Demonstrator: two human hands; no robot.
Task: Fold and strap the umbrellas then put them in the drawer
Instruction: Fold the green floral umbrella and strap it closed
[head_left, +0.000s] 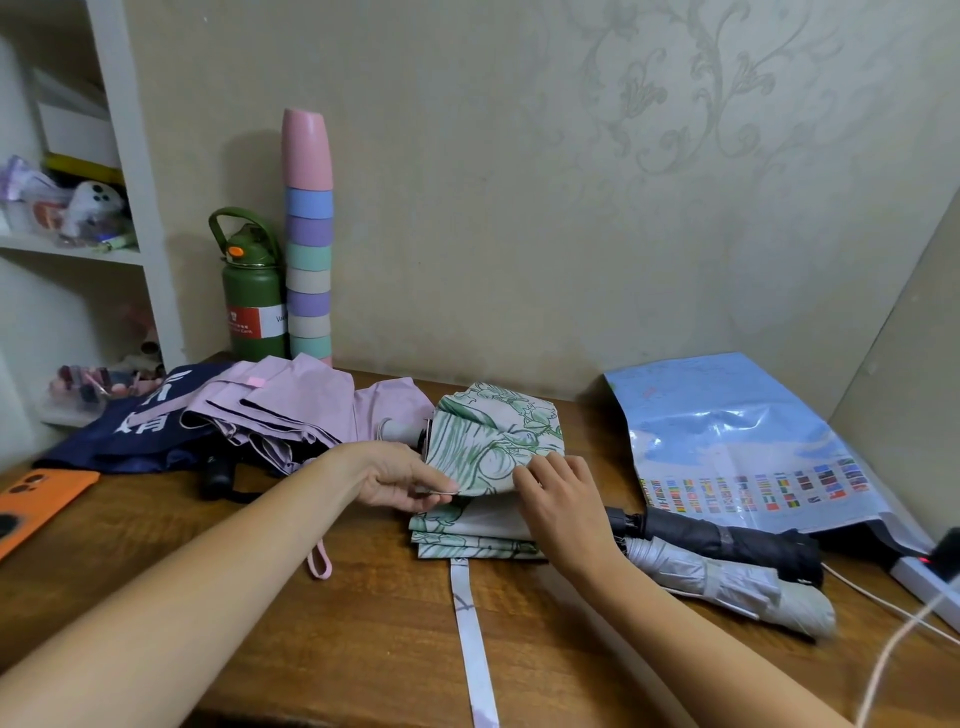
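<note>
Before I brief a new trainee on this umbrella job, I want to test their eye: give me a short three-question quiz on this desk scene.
1. True or false: the floral umbrella already has its strap wrapped round it.
2. Which umbrellas lie rolled up at the right of the desk? A) black umbrella and grey umbrella; B) pink and navy; C) none.
3. Fill in: the left hand pinches the floral canopy's ____.

Key:
1. False; the strap lies loose along the desk toward the camera.
2. A.
3. Edge, while the right hand has its fingers on the folds.
</note>
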